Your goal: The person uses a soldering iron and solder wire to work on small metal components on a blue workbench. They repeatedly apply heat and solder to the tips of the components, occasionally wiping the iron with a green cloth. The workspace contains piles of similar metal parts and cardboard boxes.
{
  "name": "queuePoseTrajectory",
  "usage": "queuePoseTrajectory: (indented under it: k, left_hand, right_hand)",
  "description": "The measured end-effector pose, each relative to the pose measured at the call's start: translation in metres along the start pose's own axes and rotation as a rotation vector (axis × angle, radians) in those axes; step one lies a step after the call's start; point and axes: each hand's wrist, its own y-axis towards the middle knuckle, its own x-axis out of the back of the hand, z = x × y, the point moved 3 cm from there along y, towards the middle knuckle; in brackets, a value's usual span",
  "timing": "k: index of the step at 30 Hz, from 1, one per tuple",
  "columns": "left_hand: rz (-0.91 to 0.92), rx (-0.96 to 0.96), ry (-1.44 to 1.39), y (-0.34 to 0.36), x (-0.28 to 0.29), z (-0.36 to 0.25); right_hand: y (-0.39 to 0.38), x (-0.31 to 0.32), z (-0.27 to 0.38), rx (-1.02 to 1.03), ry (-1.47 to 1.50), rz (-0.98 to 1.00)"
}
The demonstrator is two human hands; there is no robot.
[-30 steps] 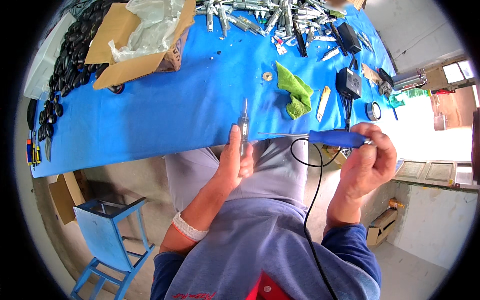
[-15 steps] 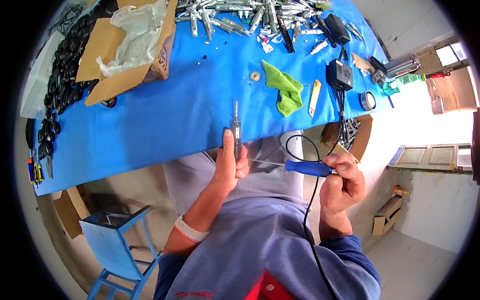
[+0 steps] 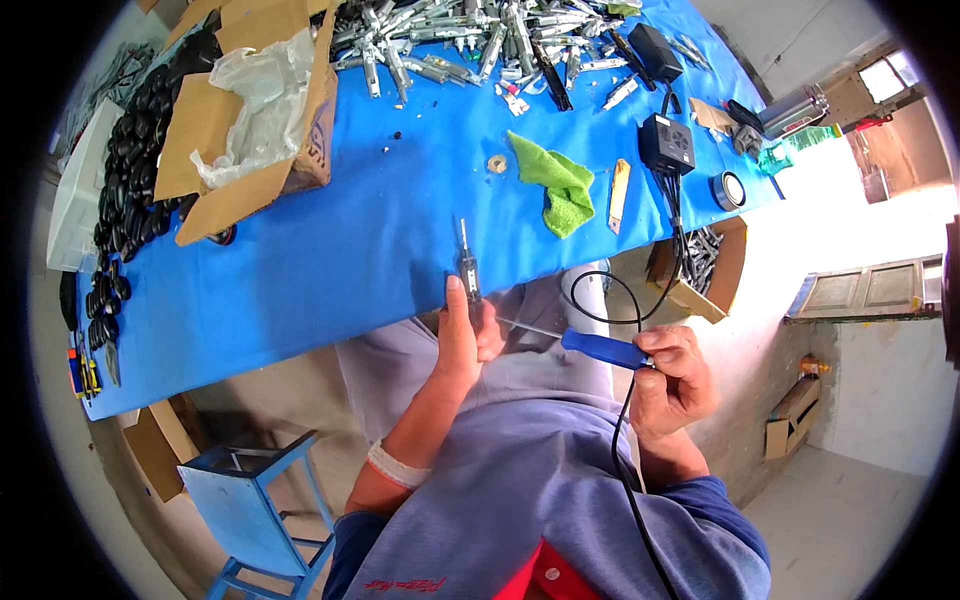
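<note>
My left hand [image 3: 466, 343] grips a slim dark device with a thin metal tip [image 3: 468, 270], held upright near the table's front edge, thumb along its side. In my right hand [image 3: 672, 380] is a screwdriver [image 3: 603, 348] with a blue handle, pinched at the handle's end. Its thin shaft points left to the lower part of the device by my left fingers. Whether the screwdriver's tip sits in a screw is hidden there. A black cable [image 3: 622, 450] runs down past the screwdriver and over my shirt.
A blue-covered table [image 3: 330, 270] bears a pile of metal parts [image 3: 450, 40], a green cloth [image 3: 556, 184], a utility knife [image 3: 619, 196], a black power box [image 3: 666, 145] and a roll of tape [image 3: 728, 190]. An opened carton [image 3: 318, 140] stands left beside many black casings [image 3: 125, 180]. A blue chair [image 3: 245, 510] stands lower left.
The view has shifted slightly. The screwdriver now tilts a little more, its handle end lower, and my right hand sits slightly lower and further left. Both hands keep their holds.
</note>
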Motion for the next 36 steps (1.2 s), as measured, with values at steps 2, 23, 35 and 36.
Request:
queuePoseTrajectory:
  k: [2,23,35,36]
  left_hand:
    - [-0.006,-0.016,0.01,0.0,0.0,0.0]
    - [0.009,-0.062,0.006,0.004,-0.002,0.007]
    - [0.021,-0.062,0.007,0.006,-0.006,0.008]
    - [0.032,-0.056,0.005,0.005,-0.006,0.007]
  right_hand:
    - [-0.001,0.001,0.001,0.009,-0.035,0.033]
    - [-0.024,0.001,-0.003,-0.06,-0.072,-0.058]
    - [-0.027,0.006,-0.007,-0.137,-0.056,-0.118]
    - [-0.028,0.007,-0.009,-0.149,-0.031,-0.135]
